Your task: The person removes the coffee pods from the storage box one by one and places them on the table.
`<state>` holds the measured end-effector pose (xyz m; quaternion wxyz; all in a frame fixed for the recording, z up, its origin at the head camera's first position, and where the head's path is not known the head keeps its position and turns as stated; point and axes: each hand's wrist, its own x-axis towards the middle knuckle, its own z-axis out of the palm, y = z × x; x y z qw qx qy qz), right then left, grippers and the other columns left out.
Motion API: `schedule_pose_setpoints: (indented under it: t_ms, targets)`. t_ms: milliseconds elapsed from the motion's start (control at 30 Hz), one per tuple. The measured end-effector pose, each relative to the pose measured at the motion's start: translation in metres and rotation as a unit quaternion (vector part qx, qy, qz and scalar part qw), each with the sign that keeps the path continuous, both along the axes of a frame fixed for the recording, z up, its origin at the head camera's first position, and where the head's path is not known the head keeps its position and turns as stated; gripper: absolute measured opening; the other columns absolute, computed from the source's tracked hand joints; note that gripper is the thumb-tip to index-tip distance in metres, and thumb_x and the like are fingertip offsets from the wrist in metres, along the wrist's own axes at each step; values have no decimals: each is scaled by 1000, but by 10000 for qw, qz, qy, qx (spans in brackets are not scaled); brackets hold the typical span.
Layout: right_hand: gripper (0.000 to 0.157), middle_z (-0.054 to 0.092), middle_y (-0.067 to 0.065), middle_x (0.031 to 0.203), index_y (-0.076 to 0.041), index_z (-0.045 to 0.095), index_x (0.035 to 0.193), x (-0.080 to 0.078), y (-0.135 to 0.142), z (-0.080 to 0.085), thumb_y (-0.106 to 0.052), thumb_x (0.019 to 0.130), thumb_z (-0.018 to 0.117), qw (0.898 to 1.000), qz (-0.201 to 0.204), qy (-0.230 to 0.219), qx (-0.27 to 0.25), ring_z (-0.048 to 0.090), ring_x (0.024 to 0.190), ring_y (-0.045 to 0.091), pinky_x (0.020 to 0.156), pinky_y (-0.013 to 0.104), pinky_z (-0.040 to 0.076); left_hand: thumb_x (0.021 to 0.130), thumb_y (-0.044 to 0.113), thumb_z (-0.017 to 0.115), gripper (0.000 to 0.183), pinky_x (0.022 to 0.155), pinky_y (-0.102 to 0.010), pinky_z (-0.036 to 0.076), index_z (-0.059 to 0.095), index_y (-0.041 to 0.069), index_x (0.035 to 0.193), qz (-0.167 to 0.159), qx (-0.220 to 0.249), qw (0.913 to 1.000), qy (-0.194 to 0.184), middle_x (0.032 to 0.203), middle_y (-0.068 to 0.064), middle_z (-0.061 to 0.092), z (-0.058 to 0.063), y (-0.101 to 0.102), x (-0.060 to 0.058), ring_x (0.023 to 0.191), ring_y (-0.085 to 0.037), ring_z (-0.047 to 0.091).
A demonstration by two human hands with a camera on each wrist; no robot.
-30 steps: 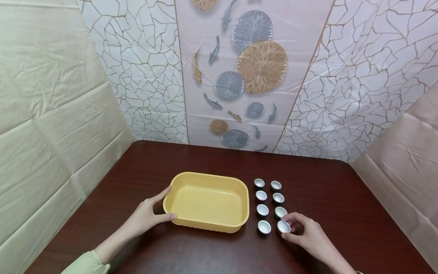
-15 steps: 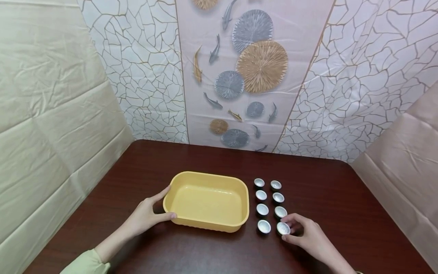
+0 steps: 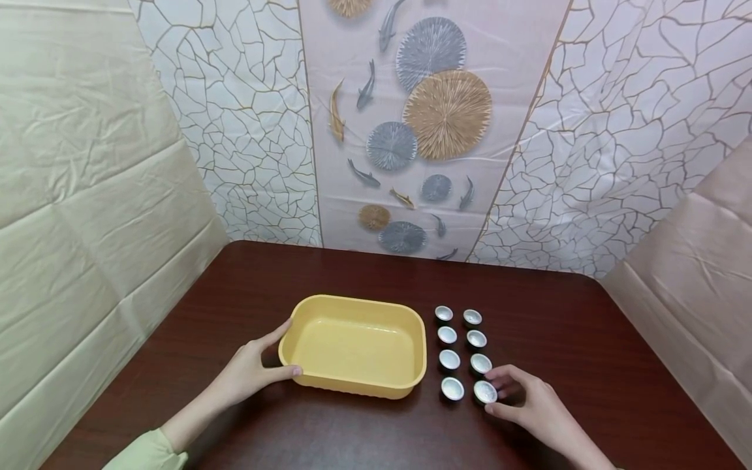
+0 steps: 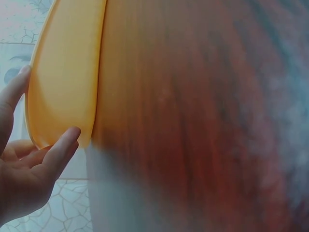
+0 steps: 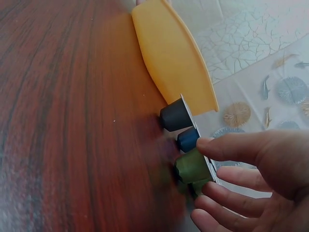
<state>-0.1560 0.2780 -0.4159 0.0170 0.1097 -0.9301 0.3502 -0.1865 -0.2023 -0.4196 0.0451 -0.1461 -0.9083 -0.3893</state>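
In the head view my left hand (image 3: 249, 372) holds the left end of a yellow plastic basin (image 3: 358, 349), thumb on the near rim and forefinger at the far corner. The left wrist view shows fingers under the rim of the basin (image 4: 65, 82). My right hand (image 3: 525, 398) stands at the near end of the right row of coffee capsules. Thumb and forefinger lie loosely around the nearest capsule (image 3: 485, 392), which stands foil side up. The right wrist view shows that green coffee capsule (image 5: 194, 166) between thumb and fingers; contact is hard to tell.
Several capsules stand in two rows right of the basin, including a black capsule (image 5: 175, 116) and a blue capsule (image 5: 187, 139). All rest on a dark red-brown table (image 3: 364, 431). Patterned cloth (image 3: 411, 130) hangs behind it, with beige cloth (image 3: 76, 196) along the left side.
The nearest right capsule has shifted slightly toward the person, and my right fingers have eased a little to the right of it. My left hand and the basin hold still.
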Motion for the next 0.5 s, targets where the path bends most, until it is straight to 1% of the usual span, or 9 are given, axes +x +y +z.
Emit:
schedule_pose_setpoints:
  t_ms: [100, 200, 300, 433, 500]
  targets:
    - [44, 71, -2, 96, -16, 66, 112, 1, 0, 0, -24, 74, 87, 9999, 12, 136, -21, 66, 81, 2, 71, 23, 53, 76, 47, 82, 93, 102, -53, 48, 41, 12, 151, 9, -95, 10000, 25, 145, -16, 54, 1, 0, 0, 130, -34, 56]
    - [44, 71, -2, 96, -16, 66, 112, 1, 0, 0, -23, 74, 87, 9996, 23, 265, -54, 66, 81, 3, 71, 24, 54, 75, 47, 83, 92, 101, -53, 48, 44, 10, 149, 26, -179, 9997, 153, 143, -16, 56, 3, 0, 0, 129, -34, 57]
    - [45, 71, -1, 98, -15, 66, 113, 2, 1, 0, -23, 74, 87, 9995, 59, 303, -98, 66, 81, 3, 70, 24, 55, 74, 46, 84, 91, 100, -53, 49, 46, 10, 148, 48, -264, 9992, 296, 141, -17, 58, 4, 0, 0, 128, -34, 58]
    - [45, 71, 0, 102, -14, 66, 114, 2, 1, 0, -24, 75, 86, 9993, 86, 336, -125, 66, 83, 3, 69, 24, 55, 74, 47, 84, 91, 100, -52, 50, 46, 10, 148, 82, -285, 9990, 342, 141, -16, 59, 4, 0, -1, 128, -32, 59]
    - [43, 71, 0, 102, -14, 65, 115, 3, 1, 1, -25, 78, 84, 9993, 33, 375, -69, 66, 82, 2, 69, 24, 55, 73, 47, 84, 91, 98, -50, 51, 47, 10, 147, 86, -298, 9988, 375, 140, -15, 60, 3, -1, -1, 127, -32, 60]
